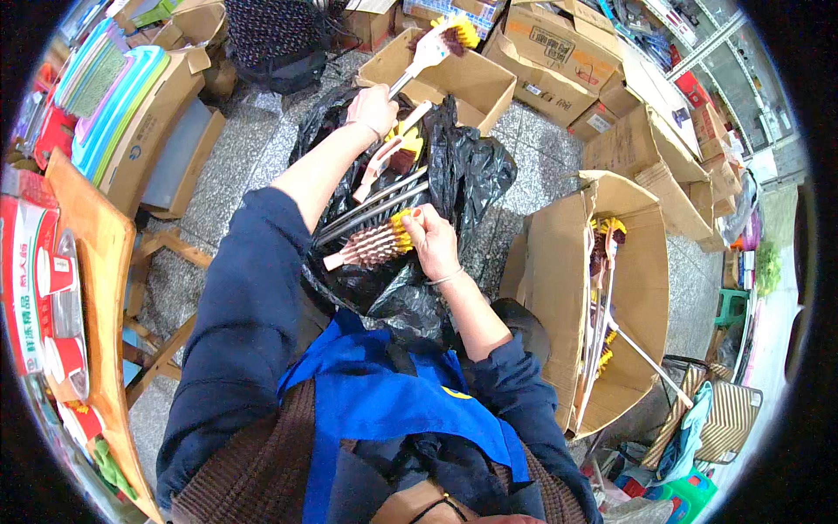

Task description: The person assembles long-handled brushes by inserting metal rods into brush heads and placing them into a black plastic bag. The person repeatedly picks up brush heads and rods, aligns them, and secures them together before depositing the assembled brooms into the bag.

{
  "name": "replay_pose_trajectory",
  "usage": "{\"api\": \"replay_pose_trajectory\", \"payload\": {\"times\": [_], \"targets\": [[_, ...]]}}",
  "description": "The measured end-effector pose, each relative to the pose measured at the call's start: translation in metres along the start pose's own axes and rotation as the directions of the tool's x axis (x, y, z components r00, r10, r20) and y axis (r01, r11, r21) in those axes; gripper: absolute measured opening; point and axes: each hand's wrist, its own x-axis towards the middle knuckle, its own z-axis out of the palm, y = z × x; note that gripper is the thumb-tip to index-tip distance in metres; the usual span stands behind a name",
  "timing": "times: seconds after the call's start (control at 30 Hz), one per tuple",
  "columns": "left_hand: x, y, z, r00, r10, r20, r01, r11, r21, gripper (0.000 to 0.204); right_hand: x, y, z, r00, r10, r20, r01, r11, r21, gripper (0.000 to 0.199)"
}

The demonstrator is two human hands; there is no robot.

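While you sit over the black bag [454,175], your left hand [373,106] is closed around the pale handle of one brush [436,44], and it holds that brush up over the open brown box [476,83] on the far side. Your right hand [432,240] is closed on the yellow end of a second brush [371,247], which lies across the mouth of the bag, just near you.

To do this well, I think you should keep a firm hold low on each handle, so the brush heads do not swing. Lift one brush clear before you pull at another, since the long handles in the bag lie close and may catch on the plastic. Keep the bag mouth wide open.

Now count. You hold two brushes, one in each hand. One more brush [388,157] with a pale handle and yellow bristles lies in the bag between your hands. Beside it lie about three thin grey rods [371,210]. On your right stands a big brown box [559,288] with a bunch of brushes [602,288] inside, too packed to count.
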Motion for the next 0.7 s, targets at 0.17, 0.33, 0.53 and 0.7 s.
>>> {"api": "replay_pose_trajectory", "payload": {"times": [0.17, 0.33, 0.53, 0.7], "targets": [[-0.027, 0.012, -0.028, 0.940, 0.206, -0.273, -0.258, 0.951, -0.173, 0.022, 0.002, 0.005, -0.002, 1.000, -0.004, 0.030, 0.001, 0.995, 0.104, 0.022], [-0.051, 0.027, -0.062, 0.921, 0.276, -0.274, -0.333, 0.924, -0.189, 0.019, 0.003, 0.005, -0.005, 0.999, -0.015, 0.029, 0.017, 0.998, -0.065, 0.022], [-0.080, 0.033, -0.084, 0.914, 0.299, -0.273, -0.370, 0.892, -0.261, 0.018, 0.012, -0.008, -0.015, 0.979, -0.092, -0.182, 0.098, 0.995, 0.026, 0.018], [-0.093, 0.035, -0.088, 0.890, 0.319, -0.326, -0.422, 0.849, -0.320, 0.018, 0.060, -0.012, -0.062, 0.823, -0.067, -0.564, 0.006, 0.994, -0.109, 0.023]]}}
